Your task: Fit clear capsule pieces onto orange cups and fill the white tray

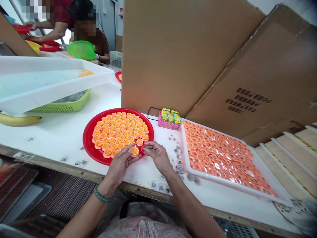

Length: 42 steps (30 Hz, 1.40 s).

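My left hand (121, 162) holds a small round orange piece (135, 151) with a yellow-orange centre between thumb and fingers, over the near right rim of a red round tray (88, 145). Many similar pieces (119, 130) sit close together on that tray. Just right of the held piece, my right hand (158, 155) has thumb and fingertips pinched together. What it grips, perhaps a small see-through disc, is too small to make out. Further right, a white rectangular tray (184, 148) bears many orange pieces with shiny, see-through tops (220, 155).
Small clear discs (160, 187) lie scattered on the white table (61, 138). A pink basket (169, 125) of yellow-green packets stands beside a tall cardboard sheet (173, 59). At left are a banana (19, 120), a green basket (64, 106) and a white tray (61, 87). Two people work beyond.
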{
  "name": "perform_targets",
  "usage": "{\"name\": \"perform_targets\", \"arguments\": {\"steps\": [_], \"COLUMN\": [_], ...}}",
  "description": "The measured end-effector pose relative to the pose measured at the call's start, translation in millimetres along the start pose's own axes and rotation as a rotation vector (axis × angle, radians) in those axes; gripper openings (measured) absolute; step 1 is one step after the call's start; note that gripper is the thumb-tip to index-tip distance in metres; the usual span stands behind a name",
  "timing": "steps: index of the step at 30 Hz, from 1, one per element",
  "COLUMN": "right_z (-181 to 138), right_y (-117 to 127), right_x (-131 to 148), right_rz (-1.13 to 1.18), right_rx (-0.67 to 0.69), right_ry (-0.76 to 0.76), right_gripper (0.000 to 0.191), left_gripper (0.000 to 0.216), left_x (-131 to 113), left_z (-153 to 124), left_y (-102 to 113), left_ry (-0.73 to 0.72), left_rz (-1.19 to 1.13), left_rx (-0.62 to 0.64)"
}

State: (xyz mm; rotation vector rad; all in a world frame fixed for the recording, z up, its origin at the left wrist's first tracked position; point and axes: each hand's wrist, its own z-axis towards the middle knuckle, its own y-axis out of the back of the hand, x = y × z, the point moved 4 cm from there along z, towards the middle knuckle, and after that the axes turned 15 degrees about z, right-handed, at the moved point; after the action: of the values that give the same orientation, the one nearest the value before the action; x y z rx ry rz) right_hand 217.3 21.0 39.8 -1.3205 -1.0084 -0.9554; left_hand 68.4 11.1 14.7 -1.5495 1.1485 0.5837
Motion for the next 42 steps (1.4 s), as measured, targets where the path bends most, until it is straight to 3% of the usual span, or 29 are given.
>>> {"name": "perform_targets", "arguments": {"steps": [8, 12, 18, 27, 42], "right_z": [-7, -8, -11, -16, -24], "right_y": [-5, -2, 2, -2, -4], "right_x": [-10, -13, -13, -16, -43], "right_rz": [0.212, 0.15, 0.114, 0.196, 0.299], "right_rx": [0.048, -0.004, -0.078, -0.04, -0.321], "right_ry": [-0.05, -0.013, 0.019, 0.0, -0.084], "right_gripper": [0.021, 0.02, 0.021, 0.018, 0.022], "left_gripper": [0.016, 0.011, 0.026, 0.026, 0.027], "left_x": [6, 8, 12, 18, 32], "left_z": [-5, -5, -5, -3, -5], "left_y": [0, -1, 2, -1, -22], "left_ry": [0.015, 0.026, 0.034, -0.012, -0.126], "left_rz": [-0.044, -0.036, 0.06, 0.065, 0.011], "left_rx": [0.06, 0.035, -0.009, -0.065, -0.085]}}
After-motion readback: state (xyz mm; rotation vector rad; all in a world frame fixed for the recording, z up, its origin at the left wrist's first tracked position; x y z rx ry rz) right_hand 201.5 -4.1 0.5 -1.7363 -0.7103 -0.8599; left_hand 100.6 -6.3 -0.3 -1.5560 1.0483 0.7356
